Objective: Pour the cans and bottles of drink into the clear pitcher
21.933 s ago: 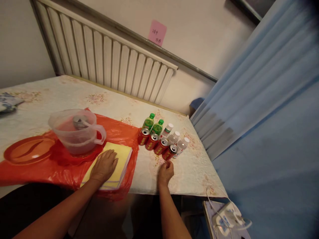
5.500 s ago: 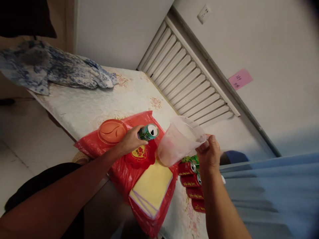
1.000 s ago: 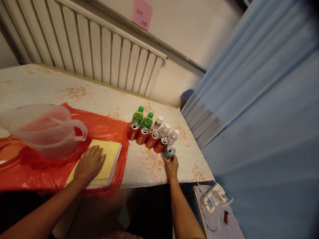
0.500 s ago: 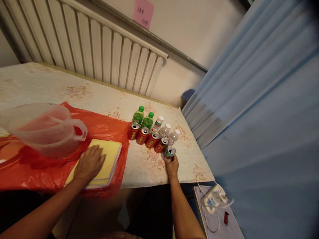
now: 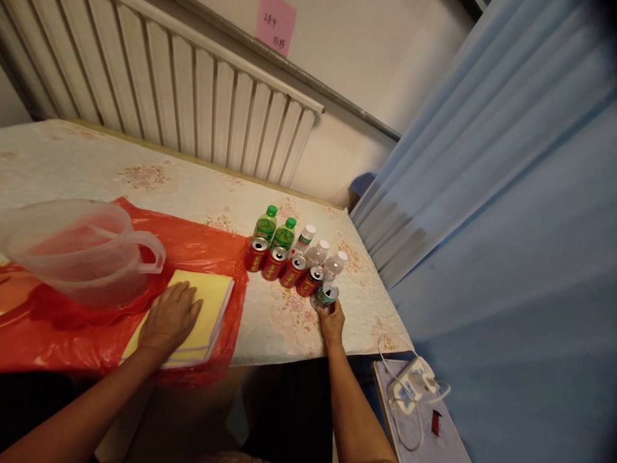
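My left hand (image 5: 169, 316) lies flat on a folded yellow cloth (image 5: 214, 305), fingers stretched out. The cloth rests on a red plastic bag (image 5: 193, 241) spread over the table. With its fingers round a green and silver can (image 5: 325, 296), my right hand (image 5: 332, 319) grips the can at the near right end of a row. Several opened red cans (image 5: 274, 263) stand upright beside it in that row. Behind them are two green-capped bottles (image 5: 283, 238) and three white-capped clear bottles (image 5: 333, 265), partly hidden by the cans.
A translucent plastic jug (image 5: 91, 257) stands on the bag at the left. The table (image 5: 270, 334) has a flowered cover. At its right, a low surface holds a white power strip (image 5: 412, 382) with cables. A blue curtain (image 5: 482, 225) hangs at the right, a radiator (image 5: 202, 109) behind.
Almost nothing differs: the view has shifted slightly. My left hand stays on the cloth and my right hand stays on the green and silver can.
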`<state>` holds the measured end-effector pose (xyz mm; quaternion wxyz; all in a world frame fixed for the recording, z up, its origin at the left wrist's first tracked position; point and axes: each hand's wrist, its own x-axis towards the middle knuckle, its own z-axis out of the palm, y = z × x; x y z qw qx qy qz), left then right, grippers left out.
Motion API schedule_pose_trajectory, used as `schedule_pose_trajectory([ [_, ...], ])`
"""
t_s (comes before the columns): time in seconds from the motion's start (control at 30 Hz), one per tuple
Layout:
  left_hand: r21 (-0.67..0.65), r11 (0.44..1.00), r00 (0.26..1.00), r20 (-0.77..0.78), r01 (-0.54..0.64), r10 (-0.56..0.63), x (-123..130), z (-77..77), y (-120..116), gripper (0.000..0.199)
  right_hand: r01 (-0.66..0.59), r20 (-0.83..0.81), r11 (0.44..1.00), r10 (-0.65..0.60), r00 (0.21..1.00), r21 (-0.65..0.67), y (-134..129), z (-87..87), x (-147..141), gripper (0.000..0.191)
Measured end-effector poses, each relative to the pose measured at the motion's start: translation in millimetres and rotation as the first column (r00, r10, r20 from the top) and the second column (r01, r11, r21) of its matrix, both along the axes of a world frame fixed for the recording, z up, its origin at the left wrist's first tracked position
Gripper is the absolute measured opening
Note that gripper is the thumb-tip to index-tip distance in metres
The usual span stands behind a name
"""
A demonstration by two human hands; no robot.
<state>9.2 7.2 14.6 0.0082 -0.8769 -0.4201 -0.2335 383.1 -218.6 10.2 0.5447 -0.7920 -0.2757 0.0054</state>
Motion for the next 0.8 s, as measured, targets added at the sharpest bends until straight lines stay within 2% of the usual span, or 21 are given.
schedule_pose_trajectory([
  [0.2,-0.016,1.0,1.0,0.0,0.004,-0.004,-0.6,0.4,-0.1,0.049,0.001,0.011,1.0,-0.001,1.0,-0.001,0.1,0.8,-0.6,0.059],
  [0.43,-0.035,0.999,1.0,0.022,0.008,-0.007,-0.3,-0.7,1.1,0.05,0.008,-0.006,1.0,-0.007,1.0,0.013,1.0,0.1,-1.4,0.068],
  [0.8,-0.017,1.0,1.0,0.005,0.003,-0.003,-0.5,-2.8,2.0,0.052,0.006,0.044,1.0,-0.007,0.999,0.011,1.6,-10.3,4.9,0.069],
])
